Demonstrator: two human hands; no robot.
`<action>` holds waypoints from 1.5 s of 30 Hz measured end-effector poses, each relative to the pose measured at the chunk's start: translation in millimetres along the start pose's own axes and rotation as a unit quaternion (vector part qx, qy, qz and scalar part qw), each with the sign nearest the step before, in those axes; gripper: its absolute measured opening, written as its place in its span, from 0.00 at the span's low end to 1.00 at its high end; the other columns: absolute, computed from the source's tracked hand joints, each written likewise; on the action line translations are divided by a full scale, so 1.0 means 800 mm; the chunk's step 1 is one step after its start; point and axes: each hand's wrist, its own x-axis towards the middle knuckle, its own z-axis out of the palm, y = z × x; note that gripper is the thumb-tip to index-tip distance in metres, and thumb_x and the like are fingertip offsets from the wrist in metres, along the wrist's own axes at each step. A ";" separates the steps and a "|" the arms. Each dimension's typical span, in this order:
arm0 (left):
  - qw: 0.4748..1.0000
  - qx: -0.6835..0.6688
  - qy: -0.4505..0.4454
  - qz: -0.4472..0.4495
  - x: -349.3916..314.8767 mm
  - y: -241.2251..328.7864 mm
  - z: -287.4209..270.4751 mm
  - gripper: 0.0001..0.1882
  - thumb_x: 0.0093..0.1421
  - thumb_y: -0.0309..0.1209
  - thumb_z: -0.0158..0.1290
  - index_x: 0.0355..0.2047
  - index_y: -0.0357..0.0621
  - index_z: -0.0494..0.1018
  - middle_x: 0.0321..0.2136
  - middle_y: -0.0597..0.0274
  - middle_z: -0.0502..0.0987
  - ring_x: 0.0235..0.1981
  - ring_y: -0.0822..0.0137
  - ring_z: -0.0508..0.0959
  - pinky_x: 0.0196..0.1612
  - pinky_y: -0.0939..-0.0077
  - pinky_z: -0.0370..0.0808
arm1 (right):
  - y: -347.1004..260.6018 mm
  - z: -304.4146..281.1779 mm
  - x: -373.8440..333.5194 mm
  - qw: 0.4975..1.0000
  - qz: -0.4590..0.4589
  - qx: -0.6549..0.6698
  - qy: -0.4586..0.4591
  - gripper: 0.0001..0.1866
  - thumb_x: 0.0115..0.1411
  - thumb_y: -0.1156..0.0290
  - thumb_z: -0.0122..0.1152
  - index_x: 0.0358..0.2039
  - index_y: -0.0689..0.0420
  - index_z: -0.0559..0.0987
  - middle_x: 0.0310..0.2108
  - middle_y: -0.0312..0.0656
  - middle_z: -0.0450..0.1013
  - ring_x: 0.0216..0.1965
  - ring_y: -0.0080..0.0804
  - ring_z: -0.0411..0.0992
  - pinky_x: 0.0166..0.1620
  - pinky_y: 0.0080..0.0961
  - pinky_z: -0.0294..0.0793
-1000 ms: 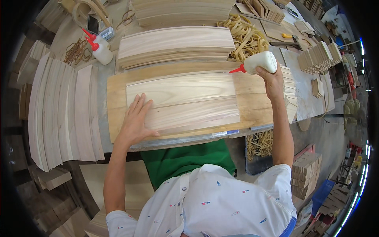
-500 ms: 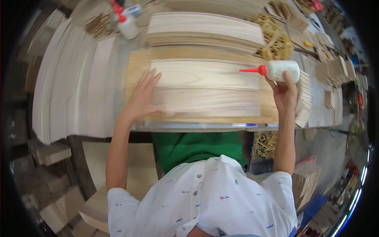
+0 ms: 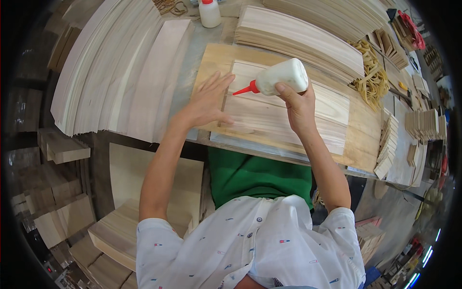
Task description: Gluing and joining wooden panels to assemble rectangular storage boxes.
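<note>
My right hand [image 3: 299, 103] is wrapped round a white squeeze glue bottle [image 3: 284, 76] with a red nozzle. The bottle is tilted, its tip pointing down and left at the left end of two pale wooden boards [image 3: 298, 120]. Whether the tip touches the wood I cannot tell. The boards lie side by side on a wider yellowish base board [image 3: 363, 139]. At their left end is my left hand [image 3: 207, 101], fingers spread and holding nothing, its thumb near the boards' edge.
Left of the work stands a long row of thin boards [image 3: 110, 72]. Behind lie stacked boards [image 3: 298, 43], a second white bottle [image 3: 210, 13] and a heap of tan rubber bands [image 3: 373, 72]. Small wooden pieces [image 3: 387, 144] line the right side.
The bottle has moved left across the boards in my right hand, and its nozzle now slopes down. The whole view has turned and shifted. My left hand stays by the boards' left end.
</note>
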 end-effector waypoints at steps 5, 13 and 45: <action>1.000 -0.004 0.005 0.002 0.000 -0.009 0.007 0.63 0.34 0.43 0.70 0.69 0.46 0.48 0.69 0.56 0.50 0.71 0.55 0.43 0.70 0.60 0.43 | 0.009 0.012 0.002 1.000 -0.009 -0.025 -0.015 0.32 0.53 0.73 0.70 0.56 0.61 0.66 0.49 0.43 0.71 0.51 0.31 0.70 0.53 0.30 0.71; 1.000 -0.004 0.006 0.007 0.003 -0.013 0.010 0.64 0.33 0.45 0.70 0.68 0.46 0.49 0.69 0.58 0.50 0.71 0.54 0.43 0.71 0.58 0.42 | 0.015 0.020 0.000 0.999 -0.030 -0.039 -0.024 0.32 0.53 0.74 0.70 0.56 0.61 0.65 0.49 0.42 0.71 0.50 0.30 0.70 0.52 0.28 0.72; 0.999 -0.005 -0.033 -0.031 0.012 0.024 -0.003 0.57 0.34 0.30 0.68 0.66 0.40 0.52 0.68 0.50 0.51 0.70 0.50 0.44 0.71 0.61 0.45 | -0.127 -0.253 -0.103 0.970 -0.082 -0.188 0.129 0.32 0.51 0.78 0.69 0.56 0.61 0.67 0.49 0.39 0.72 0.51 0.28 0.70 0.55 0.28 0.68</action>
